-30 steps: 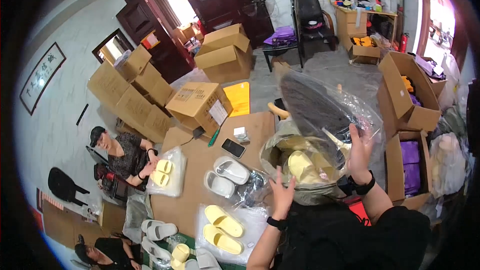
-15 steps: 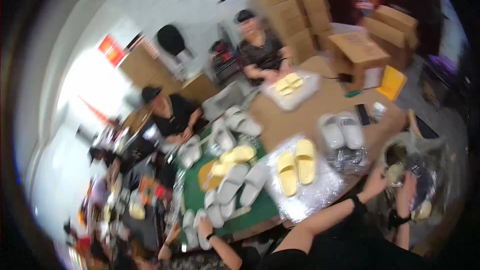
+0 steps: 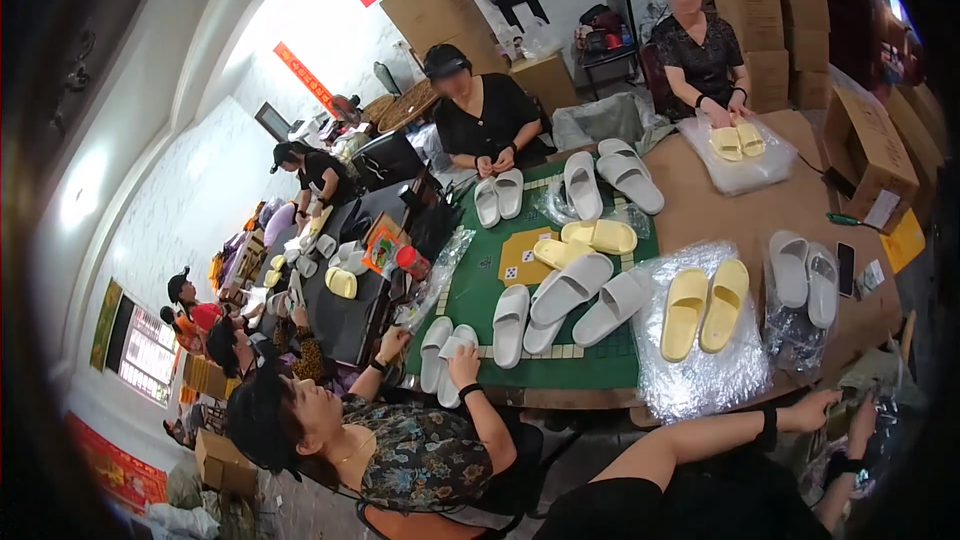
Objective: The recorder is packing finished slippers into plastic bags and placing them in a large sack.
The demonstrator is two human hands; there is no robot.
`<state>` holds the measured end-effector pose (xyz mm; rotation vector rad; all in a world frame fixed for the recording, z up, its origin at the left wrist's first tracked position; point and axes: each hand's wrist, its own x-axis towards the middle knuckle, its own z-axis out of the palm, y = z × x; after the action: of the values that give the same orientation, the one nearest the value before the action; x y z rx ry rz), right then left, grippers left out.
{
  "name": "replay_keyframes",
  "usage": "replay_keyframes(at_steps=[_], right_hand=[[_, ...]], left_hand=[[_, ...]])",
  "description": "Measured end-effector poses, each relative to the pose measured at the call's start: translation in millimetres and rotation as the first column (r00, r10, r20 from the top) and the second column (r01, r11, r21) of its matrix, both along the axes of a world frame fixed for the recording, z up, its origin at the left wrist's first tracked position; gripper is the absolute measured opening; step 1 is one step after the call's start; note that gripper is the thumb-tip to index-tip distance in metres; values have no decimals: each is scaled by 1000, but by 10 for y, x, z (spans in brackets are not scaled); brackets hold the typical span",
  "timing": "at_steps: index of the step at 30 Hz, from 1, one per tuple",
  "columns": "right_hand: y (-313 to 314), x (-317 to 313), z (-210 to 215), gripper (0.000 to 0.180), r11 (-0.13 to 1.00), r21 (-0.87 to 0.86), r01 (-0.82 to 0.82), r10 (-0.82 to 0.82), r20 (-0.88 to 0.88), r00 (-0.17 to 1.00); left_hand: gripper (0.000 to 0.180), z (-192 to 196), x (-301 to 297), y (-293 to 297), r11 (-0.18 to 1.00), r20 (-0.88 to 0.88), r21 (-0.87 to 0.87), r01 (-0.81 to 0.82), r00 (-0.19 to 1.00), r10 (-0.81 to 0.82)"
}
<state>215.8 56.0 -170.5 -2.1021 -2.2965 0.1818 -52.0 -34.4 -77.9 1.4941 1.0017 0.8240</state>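
Observation:
At the lower right, my left hand [image 3: 812, 410] is closed at a crumpled sack [image 3: 878, 375] with clear and greenish plastic. What its fingers hold is too small and shaded to make out. My right hand [image 3: 861, 432] is beside it, against the clear plastic, fingers partly hidden. Nearest them on the table, a pair of light grey slippers [image 3: 790, 268] lies with clear plastic around it. Left of that, two pale yellow slippers [image 3: 685, 315] rest side by side on a stack of clear plastic bags [image 3: 700, 385].
More grey slippers [image 3: 572, 290] and a yellow pair [image 3: 600, 235] lie on the green table top [image 3: 470, 260]. A phone [image 3: 846, 270] and a cardboard box [image 3: 870, 150] are at the right. Co-workers handle slippers around the table; one person [image 3: 420, 450] sits close on my left.
My view has swung left, so the table appears farther right. My hands stay at the sack; the pale object seen by my left hand no longer shows clearly.

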Motion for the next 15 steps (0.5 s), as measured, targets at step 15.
replay_keyframes(at_steps=[15], right_hand=[[-1673,-2896,2534,27,818,24,-575,356,-806,473]], left_hand=[[66,-581,-483,-8,980,128,-69,186,976,-176]])
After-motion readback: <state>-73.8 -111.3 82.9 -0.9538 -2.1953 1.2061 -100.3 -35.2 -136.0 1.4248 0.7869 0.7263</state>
